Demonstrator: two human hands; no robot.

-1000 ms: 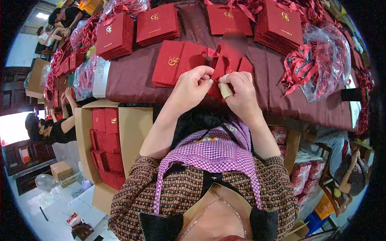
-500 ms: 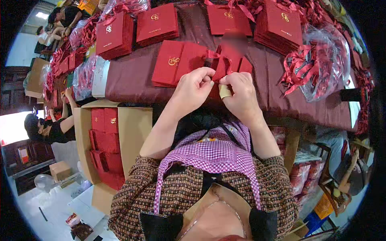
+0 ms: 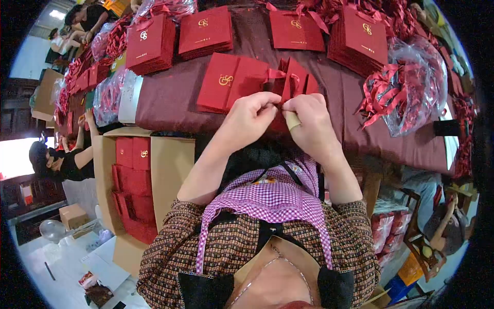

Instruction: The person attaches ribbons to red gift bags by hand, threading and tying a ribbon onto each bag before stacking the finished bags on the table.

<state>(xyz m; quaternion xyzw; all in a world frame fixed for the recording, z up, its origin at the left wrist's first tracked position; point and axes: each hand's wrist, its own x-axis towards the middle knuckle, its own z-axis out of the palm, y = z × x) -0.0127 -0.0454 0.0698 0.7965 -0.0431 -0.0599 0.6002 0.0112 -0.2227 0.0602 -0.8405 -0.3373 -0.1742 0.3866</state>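
Currently, one red bag (image 3: 300, 73) is in work, partly opened out near the front edge of the tabletop (image 3: 170, 105). The left hand (image 3: 254, 116) and right hand (image 3: 310, 116) meet at its near side, each grip closed in a fingertip pinch on the bag; whether ribbon or edge lies between the tips is too small to tell. A ribbon (image 3: 274, 75) shows by the bag's opening, so this piece is judged begun but unfinished. Just to the left, a flat pile (image 3: 213, 85) bears a gold mark; its status is not determinable. Beyond lie four stacks (image 3: 358, 38), and ribbons atop some suggest those are done. To the right, loose strips (image 3: 383, 95) beside and within clear plastic (image 3: 419, 85) indicate unused stock. Lower left, a carton (image 3: 172, 170) holds further red items, done or pending unconfirmed.
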